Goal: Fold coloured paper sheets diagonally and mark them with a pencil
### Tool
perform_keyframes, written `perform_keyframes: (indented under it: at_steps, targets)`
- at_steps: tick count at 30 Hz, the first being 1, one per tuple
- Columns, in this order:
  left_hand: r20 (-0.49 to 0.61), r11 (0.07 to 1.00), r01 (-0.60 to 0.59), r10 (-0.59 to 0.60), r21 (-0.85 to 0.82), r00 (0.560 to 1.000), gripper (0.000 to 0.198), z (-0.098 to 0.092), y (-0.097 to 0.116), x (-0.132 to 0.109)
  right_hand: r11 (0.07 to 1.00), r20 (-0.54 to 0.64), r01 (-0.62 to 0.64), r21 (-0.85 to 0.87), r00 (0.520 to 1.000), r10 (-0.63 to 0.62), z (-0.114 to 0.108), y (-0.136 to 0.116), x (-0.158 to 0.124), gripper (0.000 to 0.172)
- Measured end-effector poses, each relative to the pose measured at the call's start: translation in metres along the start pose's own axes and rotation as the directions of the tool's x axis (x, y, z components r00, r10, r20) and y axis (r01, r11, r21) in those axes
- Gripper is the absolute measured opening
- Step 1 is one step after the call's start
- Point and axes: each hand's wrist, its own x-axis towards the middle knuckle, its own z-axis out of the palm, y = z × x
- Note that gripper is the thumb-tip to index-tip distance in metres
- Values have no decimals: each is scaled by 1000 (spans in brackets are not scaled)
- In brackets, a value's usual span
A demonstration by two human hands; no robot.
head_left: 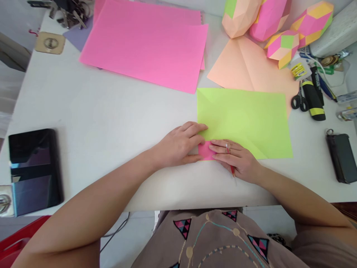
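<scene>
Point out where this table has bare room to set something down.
Widest bare stretch of the table: between the pink sheets, the black tablet and the left hand. A narrower gap lies between the green sheet and the black case. Crowded: the far right corner, with paper models, scissors and marker.

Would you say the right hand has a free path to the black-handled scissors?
Probably yes: the scissors lie uncovered beside the green sheet, with only flat paper between them and the right hand, which presses the small pink piece.
</scene>
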Motion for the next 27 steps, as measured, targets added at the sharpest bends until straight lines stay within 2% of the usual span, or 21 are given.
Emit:
perform_keyframes:
  at_steps: [27]
  targets:
    - [-13, 1000, -6, 6, 16, 1000, 28, 2, 0, -1, 1000, 5, -18, -14, 1000, 19, 1, 1, -3, 27]
